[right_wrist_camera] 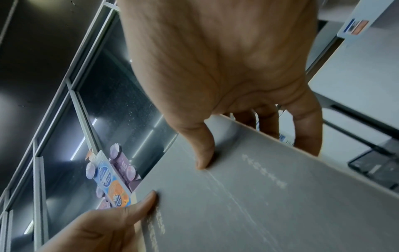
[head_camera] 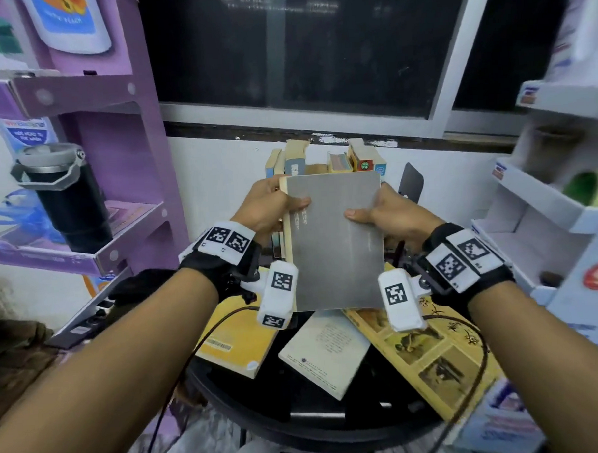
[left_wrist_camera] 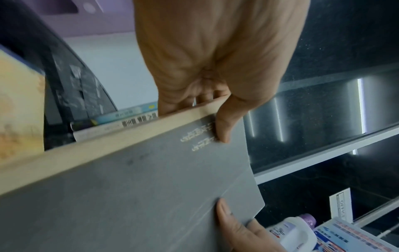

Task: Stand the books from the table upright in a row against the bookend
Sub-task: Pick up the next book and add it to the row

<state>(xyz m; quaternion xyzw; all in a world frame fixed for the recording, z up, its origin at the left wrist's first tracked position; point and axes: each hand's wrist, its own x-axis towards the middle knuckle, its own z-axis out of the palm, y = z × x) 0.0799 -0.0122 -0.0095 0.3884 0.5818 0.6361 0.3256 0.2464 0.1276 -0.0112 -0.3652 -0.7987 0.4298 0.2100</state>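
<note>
The grey book [head_camera: 336, 245] is held in the air above the table [head_camera: 316, 427], in front of the standing row [head_camera: 325, 160]. Best to turn it spine-out, lower it upright and press it to the row beside the bookend [head_camera: 410, 182]. Left hand [head_camera: 266, 207] and right hand [head_camera: 393, 215] pinch opposite edges, thumbs on the cover, forearms raised

- Left hand [head_camera: 262, 207] and right hand [head_camera: 398, 215]: bare, forearms unsleeved.
- 2 black wrist straps [head_camera: 220, 267] carrying white blocks printed with black square-pattern markers.
- Black cables [head_camera: 193, 354] trailing from both wrists.
</note>
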